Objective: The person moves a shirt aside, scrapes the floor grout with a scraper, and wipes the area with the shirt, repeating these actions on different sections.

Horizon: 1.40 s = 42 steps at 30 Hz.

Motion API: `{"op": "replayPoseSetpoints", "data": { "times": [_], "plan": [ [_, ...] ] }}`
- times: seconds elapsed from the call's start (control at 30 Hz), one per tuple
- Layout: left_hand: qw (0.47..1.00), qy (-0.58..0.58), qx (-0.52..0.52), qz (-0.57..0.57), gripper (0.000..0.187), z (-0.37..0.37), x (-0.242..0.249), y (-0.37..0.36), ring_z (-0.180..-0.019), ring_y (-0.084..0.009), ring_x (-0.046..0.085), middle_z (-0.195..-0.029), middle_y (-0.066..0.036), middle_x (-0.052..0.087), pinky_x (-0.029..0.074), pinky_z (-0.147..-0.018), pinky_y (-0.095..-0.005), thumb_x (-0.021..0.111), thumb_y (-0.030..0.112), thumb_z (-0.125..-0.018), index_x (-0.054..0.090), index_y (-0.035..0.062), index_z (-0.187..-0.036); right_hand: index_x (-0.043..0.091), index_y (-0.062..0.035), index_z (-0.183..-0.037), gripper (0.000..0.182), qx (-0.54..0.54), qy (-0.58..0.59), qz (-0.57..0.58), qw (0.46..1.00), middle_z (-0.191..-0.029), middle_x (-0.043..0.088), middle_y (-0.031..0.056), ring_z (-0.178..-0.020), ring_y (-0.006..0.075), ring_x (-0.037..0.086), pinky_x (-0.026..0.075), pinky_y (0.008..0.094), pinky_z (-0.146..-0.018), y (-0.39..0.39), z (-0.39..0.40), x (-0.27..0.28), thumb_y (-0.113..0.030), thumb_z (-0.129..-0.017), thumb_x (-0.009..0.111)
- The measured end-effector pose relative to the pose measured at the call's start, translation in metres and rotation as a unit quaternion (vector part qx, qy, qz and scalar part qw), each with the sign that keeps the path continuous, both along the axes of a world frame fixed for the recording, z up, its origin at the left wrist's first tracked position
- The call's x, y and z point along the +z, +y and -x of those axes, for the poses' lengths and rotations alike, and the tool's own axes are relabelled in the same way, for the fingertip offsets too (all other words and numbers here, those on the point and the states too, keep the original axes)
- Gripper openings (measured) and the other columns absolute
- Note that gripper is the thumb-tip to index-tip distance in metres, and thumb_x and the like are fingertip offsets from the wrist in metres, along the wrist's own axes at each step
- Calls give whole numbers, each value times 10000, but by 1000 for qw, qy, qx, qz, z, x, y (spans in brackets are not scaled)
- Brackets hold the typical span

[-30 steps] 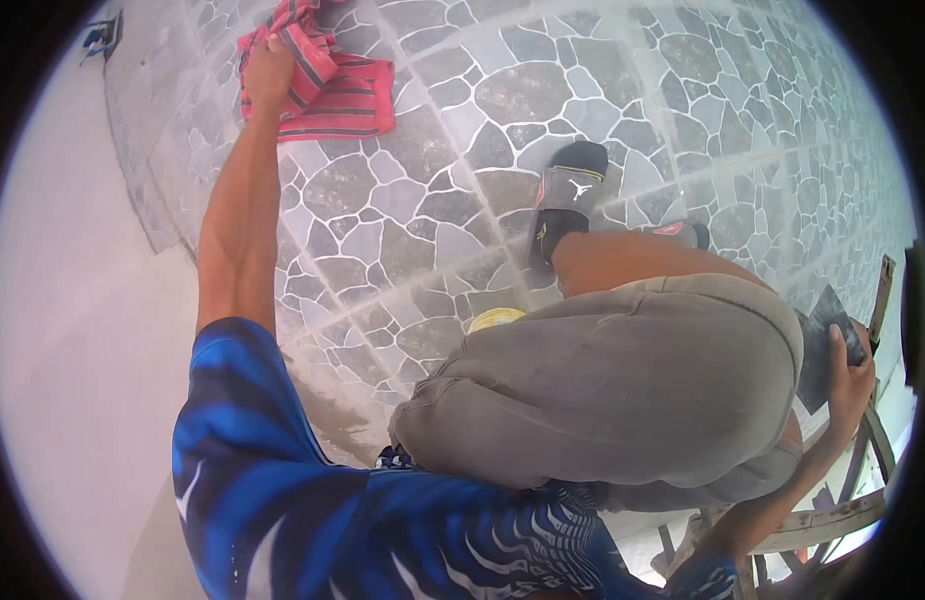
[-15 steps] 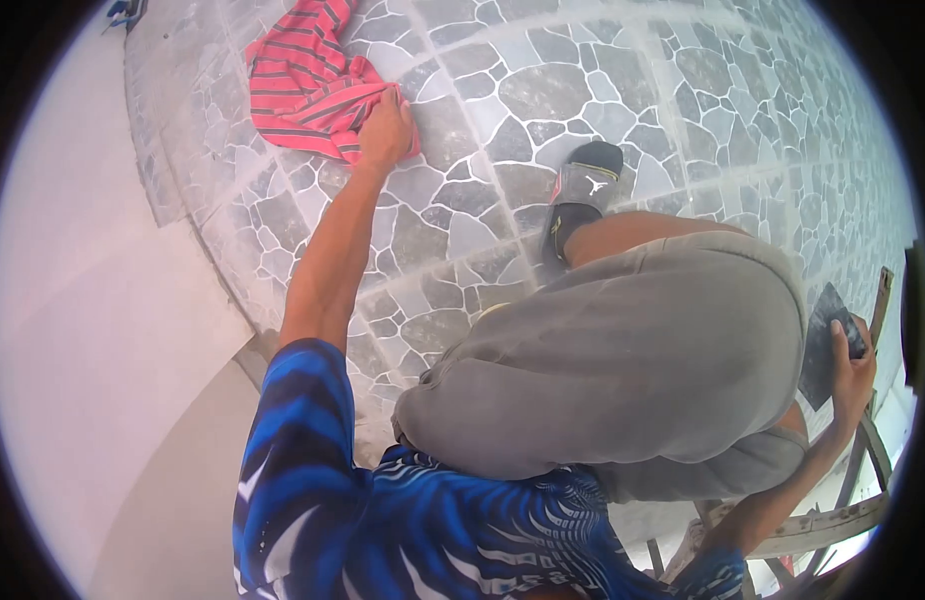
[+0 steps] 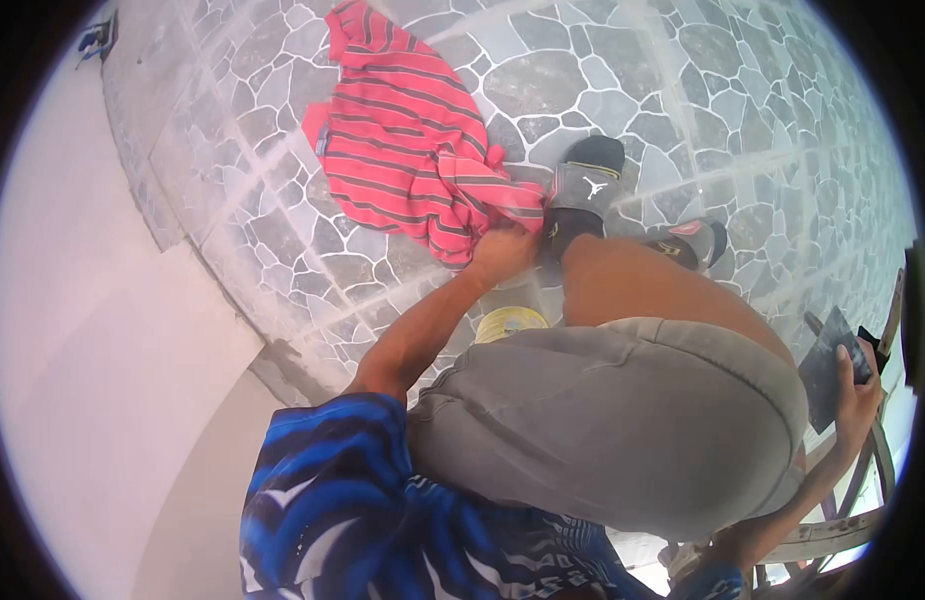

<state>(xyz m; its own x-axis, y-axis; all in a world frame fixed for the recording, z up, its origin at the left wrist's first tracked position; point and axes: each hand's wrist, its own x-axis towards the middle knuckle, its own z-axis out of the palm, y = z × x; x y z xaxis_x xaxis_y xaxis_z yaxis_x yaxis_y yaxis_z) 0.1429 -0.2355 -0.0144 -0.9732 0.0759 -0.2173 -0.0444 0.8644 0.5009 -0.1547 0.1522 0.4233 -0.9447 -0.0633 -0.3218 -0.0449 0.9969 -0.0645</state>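
My left hand (image 3: 508, 252) is closed on one bunched end of a red shirt (image 3: 403, 150) with dark stripes, beside my sandalled foot. The rest of the shirt spreads over the stone-patterned floor (image 3: 538, 85), and a small label shows at its left edge. Far to the right, my right hand (image 3: 857, 390) grips a dark, flat, blade-like plate (image 3: 826, 365) by its edge, next to my knee. What kind of tool the plate is, I cannot make out.
A yellow-rimmed container (image 3: 511, 322) stands partly hidden behind my knee. Wooden bars (image 3: 823, 535) of a frame are at the lower right, close to my right arm. A pale wall (image 3: 73, 330) runs along the left, and a small dark object (image 3: 98, 40) lies at the far upper left.
My left hand has swept right and toward me, dragging the shirt, which now lies more spread out near my foot. More of the yellow-rimmed container shows. My right hand still holds the plate.
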Motion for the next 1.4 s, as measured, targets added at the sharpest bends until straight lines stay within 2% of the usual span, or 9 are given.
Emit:
{"op": "replayPoseSetpoints", "data": {
  "times": [0.23, 0.37, 0.6, 0.73, 0.83, 0.97, 1.17, 1.2, 1.4],
  "plan": [
    [984, 13, 179, -2, 208, 118, 28, -108, -705, -423, 684, -839, -200, 700, 542, -617, -544, 481, 260, -1030, 518, 109, -1168, 664, 21, -1083, 272, 44, -8, 17, 999, -877, 612, -6, -826, 87, 524, 418, 232, -783, -6, 3, 2, -229, -979, 682],
    [948, -11, 297, 112, 292, 205, 25, -196, -910, -474, 690, -988, -251, 709, 531, -781, -574, 423, 324, -1057, 499, 69, -1180, 660, 14, -1079, 257, 5, 5, 83, 997, -888, 615, -3, -804, 91, 531, 439, 244, -774, -13, -1, 5, -224, -983, 665],
    [963, 19, 253, 88, 586, 195, 23, -203, -1094, -517, 618, -1293, -317, 525, 519, -908, -558, 625, 310, -909, 411, 57, -1393, 706, -17, -1122, 312, -55, 60, 100, 992, -915, 711, 55, -860, 136, 638, 490, 284, -828, -39, -14, 21, -256, -922, 724],
    [978, -23, 196, 74, 618, 155, 29, -178, -1103, -524, 606, -1329, -327, 480, 510, -921, -565, 621, 281, -897, 375, 62, -1420, 678, -31, -1190, 356, -49, 52, 200, 977, -941, 719, 53, -872, 134, 646, 492, 282, -828, -21, -17, 9, -282, -938, 701],
    [975, -47, 209, 64, 632, 155, 37, -173, -1131, -535, 582, -1346, -338, 465, 493, -945, -573, 617, 275, -890, 359, 67, -1427, 628, -3, -1239, 341, -31, 6, 221, 975, -936, 686, 57, -871, 107, 622, 506, 284, -806, -21, 0, -32, -206, -968, 670],
    [965, -102, 224, 91, 663, 168, 44, -167, -1179, -556, 532, -1357, -359, 457, 461, -987, -577, 604, 276, -878, 326, 64, -1442, 619, -25, -1253, 347, 28, 33, 184, 982, -1127, 691, 209, -1058, 362, 662, 491, 416, -941, -5, 17, -156, -159, -933, 626],
    [979, -31, 165, 113, 660, 161, 25, -180, -1226, -531, 502, -1382, -341, 468, 456, -999, -564, 579, 256, -892, 314, 19, -1448, 618, 13, -1286, 457, -284, -61, 348, 891, -1111, 685, 117, -980, 207, 635, 500, 340, -853, 27, 60, -339, -131, -861, 707],
    [965, -105, 222, 94, 659, 174, 60, -154, -1254, -514, 484, -1393, -327, 476, 448, -1012, -557, 577, 248, -898, 317, 6, -1453, 626, 33, -1275, 484, -289, -102, 358, 882, -1125, 665, 96, -978, 187, 614, 502, 332, -809, 35, 66, -364, -142, -840, 748],
    [967, -58, 220, 113, 627, 169, 40, -161, -1304, -465, 477, -1398, -294, 491, 431, -1046, -518, 596, 230, -897, 367, -9, -1430, 641, 27, -1262, 488, -366, -68, 383, 845, -1052, 696, 98, -933, 191, 638, 515, 356, -782, 14, 45, -430, -188, -839, 758]
  ]
}}
